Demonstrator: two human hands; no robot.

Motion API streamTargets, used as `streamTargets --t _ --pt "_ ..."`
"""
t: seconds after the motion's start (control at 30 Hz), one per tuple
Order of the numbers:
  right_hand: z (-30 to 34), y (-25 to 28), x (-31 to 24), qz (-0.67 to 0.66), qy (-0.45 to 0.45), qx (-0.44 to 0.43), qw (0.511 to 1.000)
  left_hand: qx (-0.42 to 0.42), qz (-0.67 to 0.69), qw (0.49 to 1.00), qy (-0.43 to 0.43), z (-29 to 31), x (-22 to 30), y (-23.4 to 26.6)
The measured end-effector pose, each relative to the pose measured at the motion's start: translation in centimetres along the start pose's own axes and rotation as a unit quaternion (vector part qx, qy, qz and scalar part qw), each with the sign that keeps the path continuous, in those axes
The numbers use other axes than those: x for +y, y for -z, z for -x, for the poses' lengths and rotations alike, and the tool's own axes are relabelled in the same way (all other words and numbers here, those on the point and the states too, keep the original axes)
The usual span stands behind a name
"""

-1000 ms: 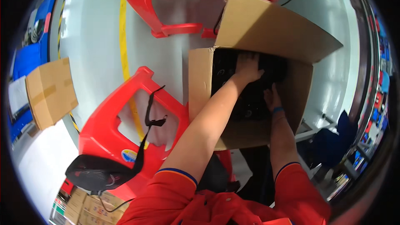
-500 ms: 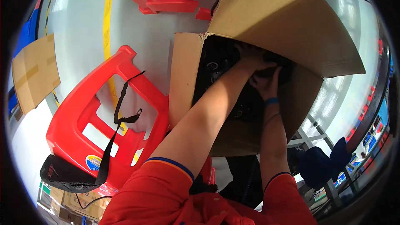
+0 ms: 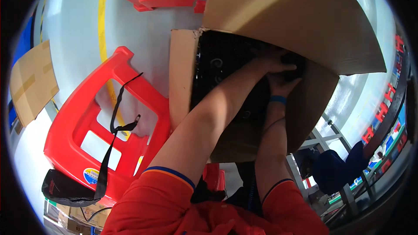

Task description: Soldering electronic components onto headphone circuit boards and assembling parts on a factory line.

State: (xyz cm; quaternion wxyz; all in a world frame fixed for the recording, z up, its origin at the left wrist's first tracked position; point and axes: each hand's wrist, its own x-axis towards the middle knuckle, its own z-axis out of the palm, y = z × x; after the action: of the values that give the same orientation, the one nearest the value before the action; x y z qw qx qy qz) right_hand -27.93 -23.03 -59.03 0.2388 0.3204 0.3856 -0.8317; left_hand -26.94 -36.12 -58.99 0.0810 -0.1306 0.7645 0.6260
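Observation:
Both arms reach down into an open cardboard box (image 3: 183, 74), whose inside lies in deep shadow. Several black things (image 3: 216, 63) with round, shiny rings fill its left part. My left hand (image 3: 271, 62) is at the far right of the inside, thumb stretched to the right, fingers curled round something dark. Just below it my right hand (image 3: 281, 86), with a blue band at the wrist, closes against the same dark spot. A black shape (image 3: 292, 61) shows between the hands, too dark to tell its kind.
A large box flap (image 3: 300, 21) rises behind my hands. To the left stands a red plastic stool (image 3: 69, 126) with a black pouch (image 3: 67, 189) and strap on it. A metal frame (image 3: 324, 139) with dark blue cloth (image 3: 333, 172) is at right. Another red stool (image 3: 167, 1) is beyond.
My left hand has gone from spread fingers over the black things to a curled grasp deeper right. My right hand stays close below it. The view has shifted slightly.

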Motion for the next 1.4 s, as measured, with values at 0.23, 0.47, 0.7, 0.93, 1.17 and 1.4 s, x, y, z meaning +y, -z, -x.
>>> streamTargets --t 0.23,0.47,0.7,0.93,1.17,1.4 --pt "0.7 -0.4 -1.6 -0.01 0.002 0.041 0.999 -0.049 -0.029 0.994 0.093 -3.9 2.1 -1.9" --pt "-1.0 -0.8 -3.2 0.073 0.02 0.012 0.997 -0.027 -0.126 0.982 0.136 -3.1 5.7 -1.4" --pt "2.1 -1.9 -0.2 0.004 -0.049 0.041 0.998 -0.004 -0.127 0.983 0.133 0.7 2.6 -2.1" --pt "8.1 -2.3 0.7 0.02 0.0 -0.028 0.999 0.005 -0.161 0.982 0.093 7.4 6.3 0.0" --pt "17.6 -7.1 -1.7 -0.018 0.044 -0.068 0.997 0.041 -0.116 0.992 0.014 13.3 13.4 2.7" --pt "28.5 -13.6 -2.4 0.006 0.049 -0.084 0.995 0.127 -0.046 0.987 -0.085 21.8 20.6 7.7"
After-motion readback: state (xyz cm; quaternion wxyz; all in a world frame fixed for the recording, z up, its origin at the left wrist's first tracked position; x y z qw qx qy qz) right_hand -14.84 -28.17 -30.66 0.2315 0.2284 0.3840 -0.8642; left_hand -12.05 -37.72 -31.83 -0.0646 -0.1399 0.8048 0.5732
